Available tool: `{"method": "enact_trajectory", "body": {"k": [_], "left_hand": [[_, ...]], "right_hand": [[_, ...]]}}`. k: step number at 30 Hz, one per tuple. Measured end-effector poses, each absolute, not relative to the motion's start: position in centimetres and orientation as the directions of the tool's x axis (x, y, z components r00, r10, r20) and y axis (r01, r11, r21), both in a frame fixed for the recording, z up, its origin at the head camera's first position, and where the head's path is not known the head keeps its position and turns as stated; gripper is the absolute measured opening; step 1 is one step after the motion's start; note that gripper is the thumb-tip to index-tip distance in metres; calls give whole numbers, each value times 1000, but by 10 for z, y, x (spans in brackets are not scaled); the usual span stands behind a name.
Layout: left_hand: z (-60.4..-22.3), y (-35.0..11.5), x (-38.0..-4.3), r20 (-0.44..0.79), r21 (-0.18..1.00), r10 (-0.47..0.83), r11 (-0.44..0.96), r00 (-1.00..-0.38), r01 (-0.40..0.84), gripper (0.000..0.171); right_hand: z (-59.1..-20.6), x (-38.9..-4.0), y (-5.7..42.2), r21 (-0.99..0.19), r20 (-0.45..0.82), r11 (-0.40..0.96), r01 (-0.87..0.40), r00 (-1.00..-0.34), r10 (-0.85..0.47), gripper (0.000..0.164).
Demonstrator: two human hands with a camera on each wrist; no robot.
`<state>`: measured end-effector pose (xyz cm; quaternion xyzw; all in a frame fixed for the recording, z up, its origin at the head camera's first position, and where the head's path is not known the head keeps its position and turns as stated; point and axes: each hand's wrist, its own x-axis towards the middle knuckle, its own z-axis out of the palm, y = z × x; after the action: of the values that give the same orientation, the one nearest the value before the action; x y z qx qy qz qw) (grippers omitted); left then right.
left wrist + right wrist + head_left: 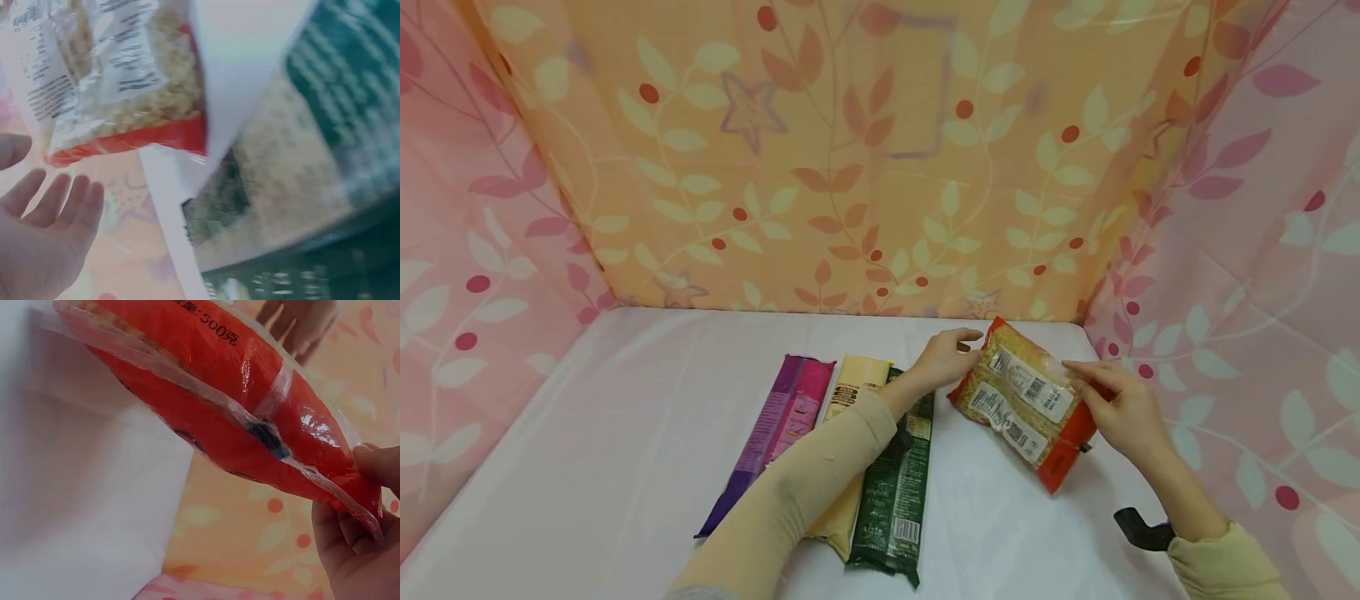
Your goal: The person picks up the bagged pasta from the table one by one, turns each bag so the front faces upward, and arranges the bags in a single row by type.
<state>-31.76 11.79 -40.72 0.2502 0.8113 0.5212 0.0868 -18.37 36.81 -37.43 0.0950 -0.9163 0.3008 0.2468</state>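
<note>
A clear bag of small pasta (1022, 400) with red ends and white printed labels is held tilted at the right of the table in the head view. My right hand (1131, 408) pinches its right edge between thumb and fingers; the right wrist view shows the grip at a corner of the red end (325, 444). My left hand (946, 360) is by the bag's far left edge. Its fingers (78, 200) are spread and extended just off the red edge in the left wrist view, with nothing between them and the thumb.
Beneath and beside my left forearm lie a purple and pink packet (790, 408), a yellow packet (856, 375) and a dark green spaghetti packet (891, 517), side by side on the white table (602, 433). Patterned cloth walls (850, 167) enclose the back and both sides.
</note>
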Motion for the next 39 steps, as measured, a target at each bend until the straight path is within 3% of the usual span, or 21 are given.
{"method": "enact_trajectory", "body": {"k": [9,20,27,39], "left_hand": [[-392,126,-325,187,886,420,318,-888,337,48],[-380,134,-332,204,893,414,293,-887,343,49],[-374,140,-330,198,883,458,301,-867,361,55],[-370,127,-319,220,879,475,282,-852,384,40]], "right_hand": [[-374,-178,348,-343,674,791,-507,-719,-169,37],[-378,-166,325,-184,717,772,-609,-620,-318,46],[-383,-161,316,-113,716,739,-664,-570,-403,46],[-379,-150,296,-50,688,721,-691,-547,-476,42]]}}
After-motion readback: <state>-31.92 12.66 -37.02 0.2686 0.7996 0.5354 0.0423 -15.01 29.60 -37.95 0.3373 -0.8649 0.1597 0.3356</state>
